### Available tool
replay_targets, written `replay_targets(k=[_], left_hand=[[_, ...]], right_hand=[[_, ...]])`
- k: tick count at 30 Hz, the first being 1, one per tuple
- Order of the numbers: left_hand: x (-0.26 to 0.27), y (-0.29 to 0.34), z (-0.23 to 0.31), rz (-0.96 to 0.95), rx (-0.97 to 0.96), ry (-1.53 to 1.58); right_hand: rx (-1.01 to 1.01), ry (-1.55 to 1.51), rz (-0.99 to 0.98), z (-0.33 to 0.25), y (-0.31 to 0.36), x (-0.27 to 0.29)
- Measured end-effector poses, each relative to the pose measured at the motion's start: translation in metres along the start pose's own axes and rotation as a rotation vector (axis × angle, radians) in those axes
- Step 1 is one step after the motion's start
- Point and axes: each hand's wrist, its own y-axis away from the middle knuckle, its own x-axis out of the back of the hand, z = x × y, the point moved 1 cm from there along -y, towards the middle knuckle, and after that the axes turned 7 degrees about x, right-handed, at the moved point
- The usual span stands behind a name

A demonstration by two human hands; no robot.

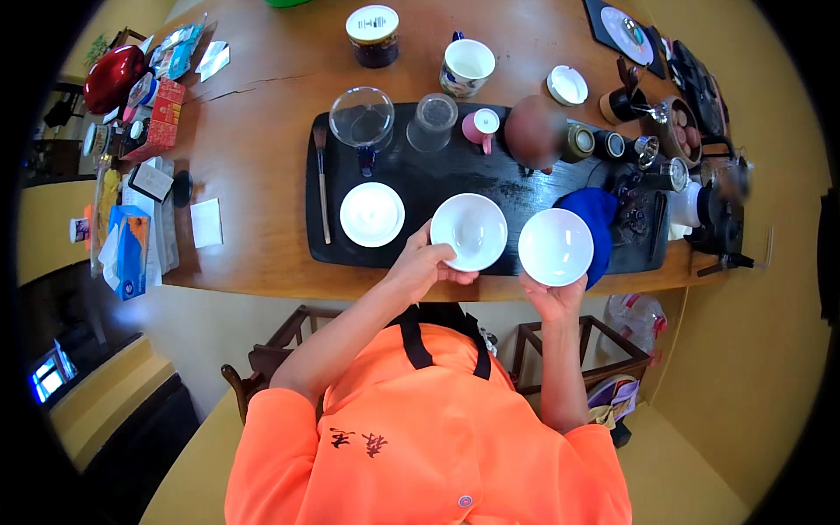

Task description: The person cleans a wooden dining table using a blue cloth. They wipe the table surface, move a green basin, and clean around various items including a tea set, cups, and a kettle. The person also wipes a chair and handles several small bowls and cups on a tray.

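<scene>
My left hand [424, 266] is closed on a white bowl [470, 229], thumb over its rim and fingers under it. My right hand [557, 299] grips a second white bowl [556, 247] from below, tilted so its inside shows. Both bowls are held over the front of a black tray [337, 252], side by side and slightly apart. A blue cloth [595, 219] lies partly hidden behind the right bowl. Left of my left hand, a round white dish [374, 214] sits on the tray, with a long-handled brush [324, 188] along the tray's left edge.
Behind the bowls stand a glass pitcher [361, 118], a glass cup [431, 124], a pink mug [480, 129] and a blurred reddish-brown round object [534, 131]. Small dark and metal cups [610, 144] line the right. A patterned mug [467, 68] and a lidded tub [374, 37] stand farther back; a tissue box [131, 252] is left.
</scene>
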Motion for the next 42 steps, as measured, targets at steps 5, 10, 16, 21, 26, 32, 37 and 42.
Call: replay_targets(k=[5, 10, 16, 21, 26, 32, 37, 42], left_hand=[[-0.011, 0.041, 0.005, -0.057, 0.173, -0.047], [-0.024, 0.067, 0.01, -0.04, 0.14, -0.135], [-0.023, 0.076, 0.014, 0.085, 0.014, -0.298], [-0.017, 0.074, 0.009, 0.161, -0.158, -0.393], [-0.017, 0.067, 0.006, 0.207, -0.191, -0.417], [-0.018, 0.043, 0.005, 0.18, -0.201, -0.342], [-0.009, 0.001, -0.01, 0.241, -0.286, -0.37], [-0.009, -0.023, -0.009, 0.175, -0.317, -0.246]], right_hand=[[-0.08, -0.139, -0.155, -0.003, -0.003, 0.03], [-0.115, -0.057, -0.182, 0.0, -0.004, 0.042], [-0.219, -0.227, -0.19, 0.008, -0.012, 0.047], [-0.237, -0.205, -0.04, 0.014, -0.006, 0.023], [-0.282, -0.26, -0.084, 0.019, -0.007, 0.028], [-0.325, -0.393, -0.225, 0.017, -0.012, 0.047], [-0.017, -0.073, -0.143, -0.002, -0.005, 0.027], [0.33, 0.623, -0.062, -0.016, -0.006, -0.008]])
